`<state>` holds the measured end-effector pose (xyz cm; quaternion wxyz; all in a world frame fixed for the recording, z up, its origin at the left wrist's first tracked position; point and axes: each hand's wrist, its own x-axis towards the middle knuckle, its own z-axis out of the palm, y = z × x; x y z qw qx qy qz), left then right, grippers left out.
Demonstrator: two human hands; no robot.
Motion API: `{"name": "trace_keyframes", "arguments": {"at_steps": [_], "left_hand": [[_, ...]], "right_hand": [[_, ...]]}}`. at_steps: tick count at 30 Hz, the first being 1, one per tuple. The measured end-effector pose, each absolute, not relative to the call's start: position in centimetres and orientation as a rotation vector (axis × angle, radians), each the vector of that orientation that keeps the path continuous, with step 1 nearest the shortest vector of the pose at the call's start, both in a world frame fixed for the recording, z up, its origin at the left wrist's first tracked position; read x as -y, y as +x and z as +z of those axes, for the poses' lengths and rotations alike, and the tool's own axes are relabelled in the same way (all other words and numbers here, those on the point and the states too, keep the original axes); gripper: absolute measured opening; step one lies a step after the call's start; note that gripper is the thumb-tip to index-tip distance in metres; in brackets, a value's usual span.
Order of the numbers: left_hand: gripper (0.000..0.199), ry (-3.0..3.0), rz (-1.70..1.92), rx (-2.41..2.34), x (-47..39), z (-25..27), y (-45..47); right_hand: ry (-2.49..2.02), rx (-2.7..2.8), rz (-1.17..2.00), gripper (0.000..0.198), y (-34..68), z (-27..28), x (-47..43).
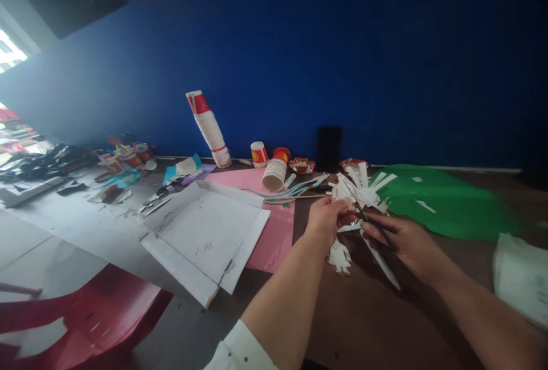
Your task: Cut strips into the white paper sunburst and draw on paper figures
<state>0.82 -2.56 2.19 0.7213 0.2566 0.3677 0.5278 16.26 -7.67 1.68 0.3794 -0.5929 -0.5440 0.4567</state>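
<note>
My left hand (322,220) is closed in a pinch on a white paper piece (341,188). My right hand (405,240) grips dark-handled scissors (379,226), whose blades reach the held paper. Below my left hand lies a white hand-shaped paper cutout (340,257) on the brown table (363,324). A long white paper strip (383,264) angles down beneath my right hand. Behind the scissors, more white paper strips (363,179) fan out. My fingers cover part of the held piece, so its full outline is hidden.
A shallow white cardboard tray (205,230) rests left, beside pink paper (272,244). Stacked paper cups (209,130) lean near the blue partition (274,61); a tipped cup stack (274,175) lies closer. Green paper (445,201) is at right. A red chair (107,313) stands lower left.
</note>
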Motion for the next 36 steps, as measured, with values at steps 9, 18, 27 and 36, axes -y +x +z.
{"name": "trace_keyframes", "arguments": {"at_steps": [9, 18, 27, 36], "left_hand": [[0.013, 0.583, 1.163, -0.809, 2.7, 2.5, 0.8], [0.022, 0.588, 1.171, -0.811, 2.7, 2.2, 0.9], [0.031, 0.655, 1.191, -0.830, 2.5, 1.4, 1.0], [0.026, 0.662, 1.219, -0.833, 2.3, 1.2, 1.1]], "right_hand": [[-1.522, 1.512, 1.029, 0.056, 16.8, 1.3, 7.4], [-1.498, 1.529, 0.991, 0.055, 16.5, 1.6, 7.4], [-1.481, 1.539, 0.973, 0.056, 16.5, 1.3, 7.3], [-1.479, 1.455, 1.052, 0.059, 15.8, 2.1, 7.7]]}}
